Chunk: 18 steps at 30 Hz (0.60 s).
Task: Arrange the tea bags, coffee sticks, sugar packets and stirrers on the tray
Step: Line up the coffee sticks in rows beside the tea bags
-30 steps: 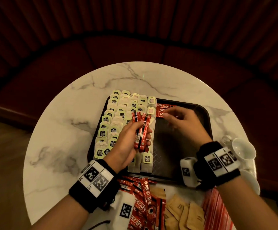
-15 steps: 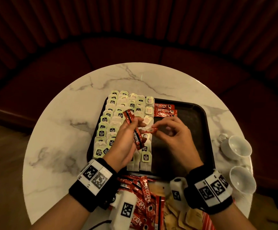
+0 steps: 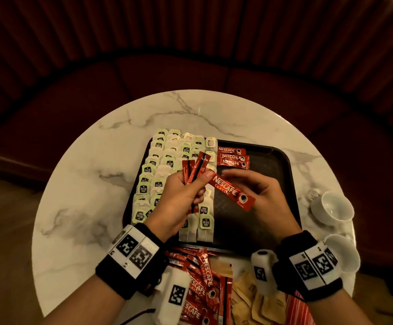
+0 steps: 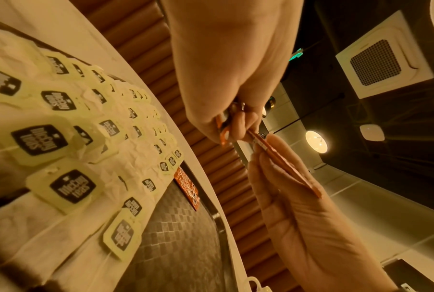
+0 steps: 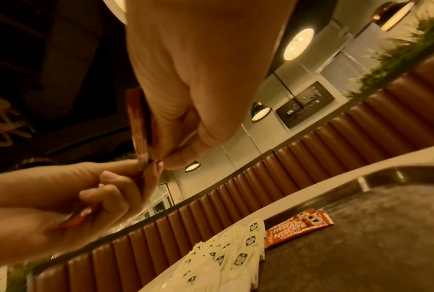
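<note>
Three coffee sticks [image 3: 233, 157] lie on the tray [image 3: 270, 184] beside tea-bag rows [image 3: 167, 170]. Left hand [image 3: 181, 195] clutches a bundle [image 3: 194, 168]; right hand [image 3: 261, 195] pinches one stick [image 3: 234, 192] above it. Sugar packets [image 3: 258, 299] wait off-tray; stirrers unclear.

Dim amber light from ceiling lamps [image 5: 298, 44] (glaring); wrist views warped, foreground blurred.

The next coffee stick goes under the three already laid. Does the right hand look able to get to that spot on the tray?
Probably yes. The right hand holds a coffee stick just above the bare tray, near the laid sticks, with nothing between.
</note>
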### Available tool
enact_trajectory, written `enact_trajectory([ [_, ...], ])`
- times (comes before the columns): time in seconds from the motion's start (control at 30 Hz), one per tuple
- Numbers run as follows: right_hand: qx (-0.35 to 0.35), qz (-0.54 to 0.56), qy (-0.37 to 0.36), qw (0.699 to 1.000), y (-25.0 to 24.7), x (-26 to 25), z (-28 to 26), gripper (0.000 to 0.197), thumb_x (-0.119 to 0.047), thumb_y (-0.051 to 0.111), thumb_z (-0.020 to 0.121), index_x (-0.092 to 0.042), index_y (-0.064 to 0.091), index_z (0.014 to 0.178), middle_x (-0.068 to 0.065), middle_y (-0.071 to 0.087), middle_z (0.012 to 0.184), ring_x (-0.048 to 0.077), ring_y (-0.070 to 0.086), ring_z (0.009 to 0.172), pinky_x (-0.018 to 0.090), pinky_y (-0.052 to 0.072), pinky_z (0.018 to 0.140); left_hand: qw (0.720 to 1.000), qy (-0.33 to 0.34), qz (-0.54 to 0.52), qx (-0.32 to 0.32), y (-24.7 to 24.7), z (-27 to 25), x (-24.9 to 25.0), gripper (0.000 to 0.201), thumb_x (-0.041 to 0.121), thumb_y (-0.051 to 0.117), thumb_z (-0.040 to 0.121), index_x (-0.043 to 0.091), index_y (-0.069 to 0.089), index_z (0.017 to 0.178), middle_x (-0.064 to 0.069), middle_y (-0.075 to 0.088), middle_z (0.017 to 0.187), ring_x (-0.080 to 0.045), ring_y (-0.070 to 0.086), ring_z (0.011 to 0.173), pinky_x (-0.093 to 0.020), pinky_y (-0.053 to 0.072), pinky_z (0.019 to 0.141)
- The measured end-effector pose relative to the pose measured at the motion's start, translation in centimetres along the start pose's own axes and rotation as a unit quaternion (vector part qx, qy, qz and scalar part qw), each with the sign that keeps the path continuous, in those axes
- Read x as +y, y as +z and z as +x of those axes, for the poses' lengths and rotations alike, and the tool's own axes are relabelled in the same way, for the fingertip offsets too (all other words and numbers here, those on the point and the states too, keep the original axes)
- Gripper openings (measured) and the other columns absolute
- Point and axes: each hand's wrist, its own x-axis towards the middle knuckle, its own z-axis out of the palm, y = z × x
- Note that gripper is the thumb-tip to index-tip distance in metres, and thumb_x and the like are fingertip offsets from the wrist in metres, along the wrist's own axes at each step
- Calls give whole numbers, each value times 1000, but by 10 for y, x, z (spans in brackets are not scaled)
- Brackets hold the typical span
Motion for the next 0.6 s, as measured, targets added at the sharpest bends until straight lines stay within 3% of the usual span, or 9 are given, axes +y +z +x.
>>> enact_trajectory([
  [0.07,19,48,56,997,0,-4,-1,27,-23,54,95,-21,67,118,-3,73,107,15,69,104,28,59,81,999,14,7,39,-1,2,-3,5,15,64,92,10,63,91,2,46,59,-2,40,45,-14,34,43],
  [0.13,21,90,96,991,-2,-4,-2,33,-33,53,90,-20,65,117,-5,74,101,17,71,96,32,61,75,997,25,7,69,-2,4,-6,10,16,64,91,8,64,97,4,49,59,-2,42,45,-14,37,44],
  [0.27,35,48,91,994,-9,6,-5,22,-12,67,86,-13,71,107,2,74,98,18,71,84,26,58,73,997,28,9,76,-2,6,-13,14,18,65,91,7,64,100,2,53,62,-1,45,46,-14,37,45],
  [0.37,106,41,108,988,-22,21,4,19,-1,67,87,-12,72,102,7,75,95,16,71,81,22,57,71,997,6,-19,80,-2,6,-14,22,21,64,92,3,64,105,-2,62,74,-2,49,49,-15,36,42],
  [0.5,157,-40,180,970,-54,48,29,16,-6,71,86,-19,71,96,7,74,99,12,70,83,19,53,65,996,-14,-16,83,-4,6,-14,27,28,61,94,3,65,102,2,60,68,-4,43,43,-15,31,37],
  [0.6,154,-122,231,953,-69,72,49,14,-11,75,84,-23,73,91,7,73,101,17,68,85,29,54,71,997,-22,-2,69,-4,4,-16,27,32,60,94,5,65,97,2,53,67,-4,40,42,-16,30,36],
])
